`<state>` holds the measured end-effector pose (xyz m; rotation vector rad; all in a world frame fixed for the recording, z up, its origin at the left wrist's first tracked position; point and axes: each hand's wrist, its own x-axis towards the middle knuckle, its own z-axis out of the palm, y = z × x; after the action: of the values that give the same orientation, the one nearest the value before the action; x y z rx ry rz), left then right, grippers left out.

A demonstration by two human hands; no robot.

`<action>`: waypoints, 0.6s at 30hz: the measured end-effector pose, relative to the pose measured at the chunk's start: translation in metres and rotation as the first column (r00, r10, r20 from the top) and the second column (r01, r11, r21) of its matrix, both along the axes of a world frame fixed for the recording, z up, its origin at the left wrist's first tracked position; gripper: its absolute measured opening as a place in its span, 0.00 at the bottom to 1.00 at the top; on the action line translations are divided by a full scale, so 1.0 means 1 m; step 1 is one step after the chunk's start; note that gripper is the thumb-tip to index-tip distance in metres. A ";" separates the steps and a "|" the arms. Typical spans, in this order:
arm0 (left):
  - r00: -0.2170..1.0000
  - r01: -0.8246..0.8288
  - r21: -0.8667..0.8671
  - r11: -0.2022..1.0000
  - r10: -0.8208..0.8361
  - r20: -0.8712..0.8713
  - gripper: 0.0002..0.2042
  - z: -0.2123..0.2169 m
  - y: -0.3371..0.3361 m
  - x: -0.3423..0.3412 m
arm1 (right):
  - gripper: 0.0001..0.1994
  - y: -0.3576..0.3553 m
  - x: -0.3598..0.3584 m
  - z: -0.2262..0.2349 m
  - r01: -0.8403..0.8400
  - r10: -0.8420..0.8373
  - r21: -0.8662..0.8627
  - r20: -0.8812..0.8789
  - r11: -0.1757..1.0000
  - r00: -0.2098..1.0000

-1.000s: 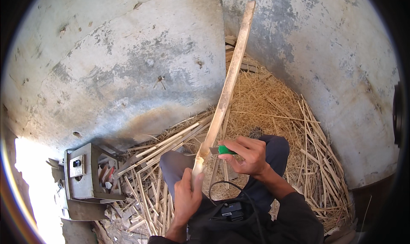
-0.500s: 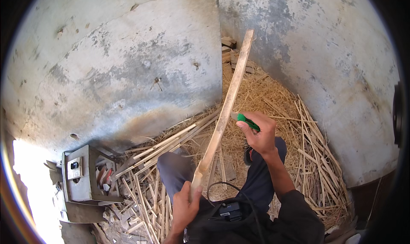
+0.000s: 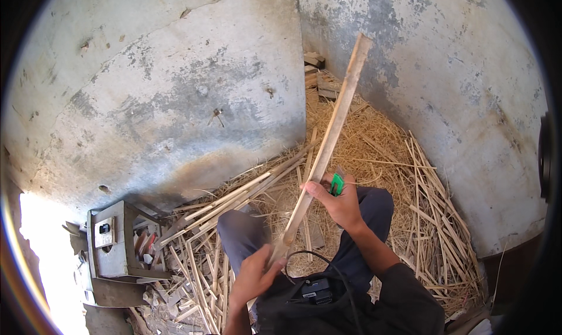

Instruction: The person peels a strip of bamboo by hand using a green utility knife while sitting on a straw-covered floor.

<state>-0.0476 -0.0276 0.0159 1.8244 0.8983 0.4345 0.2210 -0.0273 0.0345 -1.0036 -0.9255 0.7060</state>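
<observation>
A long split bamboo strip [image 3: 335, 124] slants up and away from my lap, its far end standing out against the wall. Around its near end, by a node, my left hand [image 3: 254, 277] is closed, slightly blurred. My right hand [image 3: 344, 207] grips the strip near its middle, the thumb lying across it. Tucked in that same hand is a green-handled cutter knife [image 3: 337, 184], its blade pointing up and away from the strip. The fingers behind the strip are partly hidden.
Thin shavings [image 3: 374, 139] heap up in the corner ahead. Many cut strips [image 3: 436, 218] lie at the right, more strips [image 3: 234, 197] at the left. A worn grey wooden box-like stand [image 3: 126, 259] is at the far left. Weathered walls [image 3: 193, 89] enclose the corner.
My right hand has moved down and left onto the strip, and the knife now points upward, off the bamboo. The strip has turned, its far end shifting right.
</observation>
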 end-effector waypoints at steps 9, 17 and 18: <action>0.972 -0.031 0.037 0.999 0.021 0.236 0.14 0.042 0.025 0.048 | 0.12 -0.004 -0.017 0.010 -0.006 0.069 -0.195 0.318 0.981 0.946; 0.879 0.093 -0.411 0.907 0.120 0.462 0.10 0.039 0.030 0.041 | 0.20 -0.008 0.006 0.015 0.013 -0.211 0.278 0.698 0.961 0.684; 0.867 0.130 -0.434 0.892 0.111 0.486 0.10 0.038 0.031 0.039 | 0.18 -0.010 0.009 0.012 -0.008 -0.169 0.230 0.734 0.973 0.658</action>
<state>-0.0086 0.0032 0.0540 1.1962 0.5615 0.6011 0.2305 -0.0374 0.0466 -1.1481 -1.6352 0.0599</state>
